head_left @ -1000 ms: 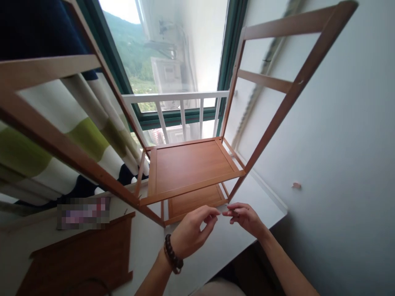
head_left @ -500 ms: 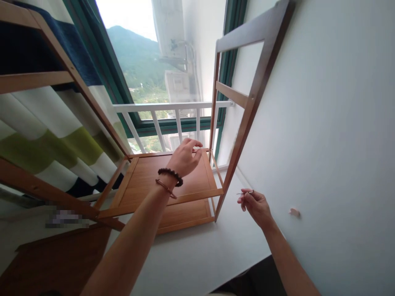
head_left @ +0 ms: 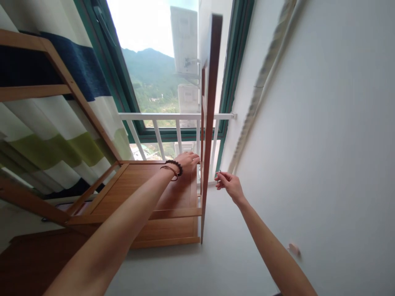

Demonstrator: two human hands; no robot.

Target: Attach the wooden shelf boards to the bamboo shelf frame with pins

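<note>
My left hand (head_left: 187, 159), with a dark bead bracelet and a thin bangle at the wrist, reaches across the wooden shelf (head_left: 173, 191). Its fingers are bent at the shelf's back right corner, beside the upright side frame (head_left: 211, 102); the thumb is mostly hidden. To the right of that frame and apart from it, my right hand (head_left: 231, 186) pinches a thin bent metal hex key (head_left: 219, 172), mostly covered by the fingers. The side frame stands nearly edge-on along the shelf's right end. A lower shelf (head_left: 173, 231) shows beneath the first.
On the left is the rack's other side frame (head_left: 83, 102), in front of a striped curtain (head_left: 40, 144). Behind the shelf runs a white railing (head_left: 166, 116) before a green-framed window. A white wall (head_left: 324, 144) with a small pink hook (head_left: 294, 249) fills the right.
The right side frame has swung from a slant to nearly upright, edge-on. My left hand has come to the shelf's back corner. My right hand has moved left and up, close to the frame.
</note>
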